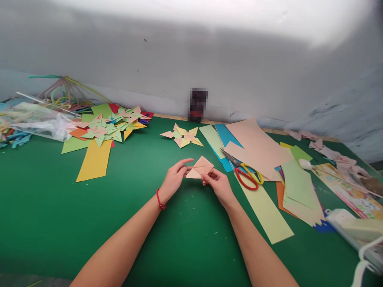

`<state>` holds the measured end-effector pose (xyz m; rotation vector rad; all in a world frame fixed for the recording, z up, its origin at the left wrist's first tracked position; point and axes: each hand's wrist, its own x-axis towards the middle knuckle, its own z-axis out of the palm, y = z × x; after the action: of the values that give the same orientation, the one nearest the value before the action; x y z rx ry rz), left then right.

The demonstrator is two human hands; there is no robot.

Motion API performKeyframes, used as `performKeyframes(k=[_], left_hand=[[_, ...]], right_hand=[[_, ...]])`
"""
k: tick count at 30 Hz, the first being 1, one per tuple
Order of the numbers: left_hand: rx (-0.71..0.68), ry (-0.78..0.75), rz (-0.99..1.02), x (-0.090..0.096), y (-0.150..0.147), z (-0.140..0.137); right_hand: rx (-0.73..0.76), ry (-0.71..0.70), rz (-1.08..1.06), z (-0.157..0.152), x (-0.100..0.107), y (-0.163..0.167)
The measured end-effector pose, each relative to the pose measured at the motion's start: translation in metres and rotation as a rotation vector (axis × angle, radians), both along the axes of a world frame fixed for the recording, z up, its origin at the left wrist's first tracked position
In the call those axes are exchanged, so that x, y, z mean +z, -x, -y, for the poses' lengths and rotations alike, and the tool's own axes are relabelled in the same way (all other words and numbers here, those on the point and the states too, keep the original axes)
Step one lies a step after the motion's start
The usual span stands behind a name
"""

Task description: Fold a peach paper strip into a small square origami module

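Observation:
A folded pink paper piece (201,167), pointed at the top and wide at the base, is held up over the green table. My right hand (218,181) pinches its lower right part, thumb in front and fingers behind. At the left edge, my left hand (176,175) grips it too, with the index finger stretched out above and other fingertips partly hidden behind the paper. A red cord bracelet circles my left wrist. Just beyond my hands lies a star-shaped paper piece (184,135) in pink, yellow and light green.
Scissors (247,175) with red and yellow handles lie on paper sheets (257,147) to the right. Folded paper stars (110,125) and a yellow strip (94,159) are at left, near a clear plastic bag (54,123). A white glue gun-like tool (344,219) sits far right.

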<state>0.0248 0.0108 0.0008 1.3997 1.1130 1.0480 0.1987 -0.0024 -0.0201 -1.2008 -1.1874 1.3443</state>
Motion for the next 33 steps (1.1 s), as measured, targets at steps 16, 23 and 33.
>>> performKeyframes(k=[16, 23, 33], left_hand=[[-0.003, -0.222, -0.11, -0.007, -0.003, 0.002], [0.088, -0.147, -0.022, -0.007, -0.006, 0.003], [0.166, -0.105, 0.077, -0.007, -0.011, 0.006]], right_hand=[[0.171, 0.012, 0.016, 0.004, 0.009, 0.001], [0.195, -0.015, 0.021, 0.006, 0.012, 0.003], [-0.007, -0.046, 0.012, 0.008, 0.0, 0.016]])
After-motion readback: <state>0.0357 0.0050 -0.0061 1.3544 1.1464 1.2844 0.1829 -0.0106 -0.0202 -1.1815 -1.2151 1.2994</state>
